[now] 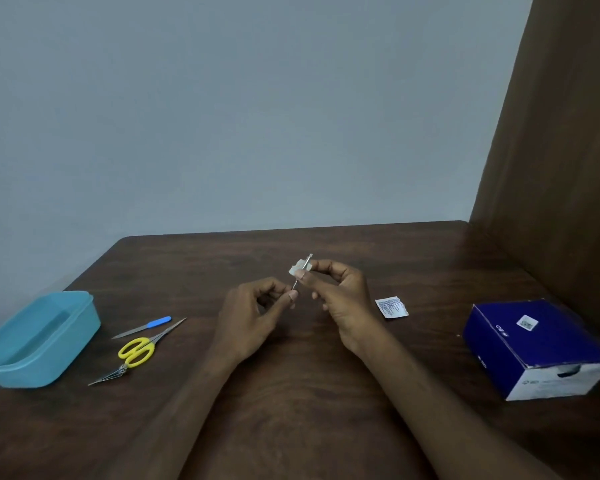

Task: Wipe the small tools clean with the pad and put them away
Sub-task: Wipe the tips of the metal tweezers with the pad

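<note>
A person's two bare forearms reach up from the bottom of the frame over a dark brown wooden desk [291,393], and the hands meet at the centre of the picture. The left hand [250,317] has its fingers curled inward, with thumb and forefinger pinching the lower end of a thin metal tool [296,284]. The tool slants up and to the right. The right hand [340,299] is just beside the left, slightly higher in the frame, and its fingers pinch a small white pad [298,267] folded around the upper part of the tool, whose tip pokes out above the pad. Both are held above the desk, not resting on it.

At the left edge of the frame sits an open light blue plastic container [39,341]. Just right of it three small tools lie on the desk: a nail file with a blue handle [142,327], yellow-handled scissors [146,346] with long narrow blades pointing to the upper right, and below them metal tweezers [108,375], whose upper end touches the scissor handles.

Right of the hands lies a torn white wrapper [391,307] with small print too fine to read. Further right, near the frame's edge, is a dark blue cardboard box [534,344] with a white end face. A pale grey wall fills the upper half of the picture, and a brown panel rises along the right side.
</note>
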The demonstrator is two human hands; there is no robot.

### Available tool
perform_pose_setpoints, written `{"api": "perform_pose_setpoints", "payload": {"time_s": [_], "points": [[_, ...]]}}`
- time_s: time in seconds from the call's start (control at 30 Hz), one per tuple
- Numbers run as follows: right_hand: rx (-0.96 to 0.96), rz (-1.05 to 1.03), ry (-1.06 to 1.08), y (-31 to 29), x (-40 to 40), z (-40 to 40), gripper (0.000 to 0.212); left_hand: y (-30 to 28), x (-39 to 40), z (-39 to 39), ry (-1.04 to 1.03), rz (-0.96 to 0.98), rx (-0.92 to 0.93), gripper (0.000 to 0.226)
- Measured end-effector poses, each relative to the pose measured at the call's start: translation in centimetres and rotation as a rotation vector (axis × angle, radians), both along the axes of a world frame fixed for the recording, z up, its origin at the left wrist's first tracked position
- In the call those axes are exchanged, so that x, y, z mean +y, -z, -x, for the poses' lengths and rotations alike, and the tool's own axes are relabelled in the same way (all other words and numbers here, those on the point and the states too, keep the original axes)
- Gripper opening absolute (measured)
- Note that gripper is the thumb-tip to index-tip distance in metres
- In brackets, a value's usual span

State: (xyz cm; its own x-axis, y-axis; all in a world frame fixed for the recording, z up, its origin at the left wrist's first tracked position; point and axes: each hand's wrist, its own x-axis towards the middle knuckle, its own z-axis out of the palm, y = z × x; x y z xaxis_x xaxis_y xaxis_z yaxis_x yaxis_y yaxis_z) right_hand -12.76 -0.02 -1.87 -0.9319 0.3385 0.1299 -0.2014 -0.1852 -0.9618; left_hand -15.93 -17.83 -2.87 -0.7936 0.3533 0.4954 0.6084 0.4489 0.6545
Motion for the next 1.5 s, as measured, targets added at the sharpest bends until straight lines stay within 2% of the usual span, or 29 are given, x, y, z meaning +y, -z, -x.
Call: {"api": "perform_pose_setpoints", "payload": {"time_s": [0.17,0.33,0.53,0.8,0.97,1.07,1.5], "points": [[-0.015,0.097,-0.01,-0.1,0.4,0.1,0.02,0.2,-0.1,0.4,-0.087,0.047,-0.076,0.029],[-0.021,0.158,-0.024,-0.3,0.6,0.3,0.018,0.1,0.1,0.4,-0.027,0.002,-0.043,0.018],[-0.03,0.261,0.03,0.0,0.8,0.6,0.011,-0.1,0.2,0.3,0.019,-0.05,-0.038,0.015],[-0.018,-0.009,0.015,0.6,0.4,0.9,0.012,-0.1,0.1,0.2,0.021,-0.049,-0.033,0.019],[-0.026,-0.017,0.084,0.8,0.9,1.1,0.004,0.5,-0.1,0.5,0.025,-0.001,-0.006,0.023],[-0.024,-0.008,0.052,0.6,1.0,1.2,0.011,0.5,-0.1,0.5,0.043,0.012,0.011,0.024],[-0.053,-0.264,-0.08,1.6,1.0,1.2,0.009,0.3,-0.1,0.5,0.006,-0.04,-0.009,0.025]]}}
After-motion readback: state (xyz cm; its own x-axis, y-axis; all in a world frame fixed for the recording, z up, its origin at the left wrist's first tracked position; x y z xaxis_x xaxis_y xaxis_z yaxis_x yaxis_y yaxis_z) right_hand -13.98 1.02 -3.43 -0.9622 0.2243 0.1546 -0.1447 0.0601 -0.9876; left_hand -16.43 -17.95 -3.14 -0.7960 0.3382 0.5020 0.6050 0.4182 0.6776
